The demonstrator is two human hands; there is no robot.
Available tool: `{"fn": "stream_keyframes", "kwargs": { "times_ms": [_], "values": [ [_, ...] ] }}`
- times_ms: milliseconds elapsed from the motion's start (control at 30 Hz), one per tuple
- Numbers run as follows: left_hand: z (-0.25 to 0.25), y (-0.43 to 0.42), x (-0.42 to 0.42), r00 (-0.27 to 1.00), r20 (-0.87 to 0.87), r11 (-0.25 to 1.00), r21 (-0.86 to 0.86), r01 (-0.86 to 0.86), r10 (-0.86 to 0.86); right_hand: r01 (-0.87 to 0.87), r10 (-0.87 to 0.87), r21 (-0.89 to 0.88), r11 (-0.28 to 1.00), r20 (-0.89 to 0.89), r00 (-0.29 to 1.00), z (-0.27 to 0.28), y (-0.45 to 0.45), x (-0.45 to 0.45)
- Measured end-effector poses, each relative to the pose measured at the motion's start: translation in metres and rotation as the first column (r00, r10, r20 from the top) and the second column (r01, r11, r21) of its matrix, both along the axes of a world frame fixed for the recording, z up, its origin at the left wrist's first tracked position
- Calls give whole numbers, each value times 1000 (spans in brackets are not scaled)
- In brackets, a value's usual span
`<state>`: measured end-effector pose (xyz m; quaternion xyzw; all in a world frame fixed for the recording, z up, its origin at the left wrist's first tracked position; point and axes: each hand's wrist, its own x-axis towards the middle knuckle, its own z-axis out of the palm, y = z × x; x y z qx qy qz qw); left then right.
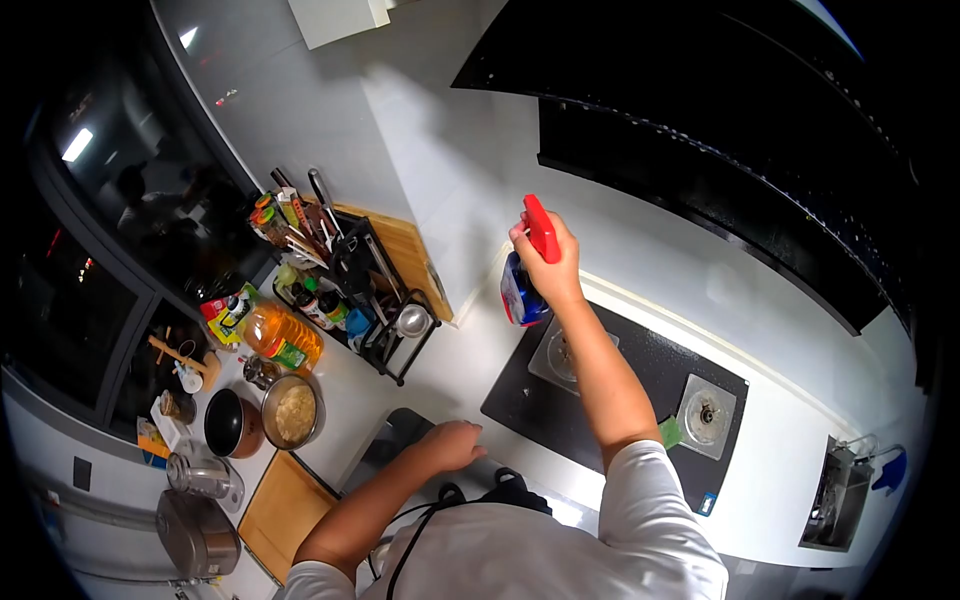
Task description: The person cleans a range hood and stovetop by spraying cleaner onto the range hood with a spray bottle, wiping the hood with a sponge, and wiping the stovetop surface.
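Note:
My right hand [548,250] is wrapped round the neck of a spray bottle, held up over the back left of the black gas hob [640,385]. The bottle has a red trigger head [541,228] and a blue body [523,295]; it points toward the back wall. My left hand [453,445] is curled into a loose fist near my body, beside a dark grey surface [385,445] at the counter's front edge. Nothing shows in it, and its fingertips are turned away. A green pad [670,432] lies by the right burner [707,414].
A black range hood [700,170] overhangs the hob. On the left stand a utensil and bottle rack [385,320], an oil jug [282,335], a dark pot [233,424], a metal bowl [293,412] and a wooden board [283,510]. A sink [835,495] is far right.

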<state>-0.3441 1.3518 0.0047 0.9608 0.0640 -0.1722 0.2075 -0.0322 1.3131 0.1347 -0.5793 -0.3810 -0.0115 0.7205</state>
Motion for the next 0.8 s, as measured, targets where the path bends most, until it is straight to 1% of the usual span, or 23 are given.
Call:
{"fn": "stream_keyframes", "kwargs": {
  "times_ms": [67,100,200,300,400,500,533,633,667,800],
  "values": [
    [0,1,4,998,-62,1000,-4,11,-11,-20,21,-4,1000,93,995,8,-9,-6],
    [-1,2,4,995,-96,1000,-9,15,-16,-46,48,-29,999,75,996,8,-13,-8],
    [-9,0,3,996,-88,1000,-1,5,-5,-114,117,-103,988,25,993,1,-24,-10],
    [-11,-2,1,1000,-19,1000,-25,-3,3,-88,103,-254,963,47,994,-15,-32,-9],
    [-4,-6,2,998,-68,999,-41,-19,16,-119,136,-224,967,63,989,-33,-41,-14],
    [0,-6,2,997,-73,999,-38,3,-6,-154,165,-208,966,35,986,-43,-54,-24],
    [-1,-4,3,997,-74,999,-36,0,-3,-165,169,-225,960,-3,986,-48,-57,-25],
    [-6,-4,2,998,-69,999,-36,-8,6,-135,134,-379,916,-29,991,-56,-69,-29],
    [-8,-5,2,998,-62,999,-36,-12,10,-126,119,-394,910,-42,992,-57,-73,-32],
    [-8,-7,6,996,-84,1000,-24,2,-4,-106,108,-280,954,-10,994,-73,-78,-32]
  ]
}}
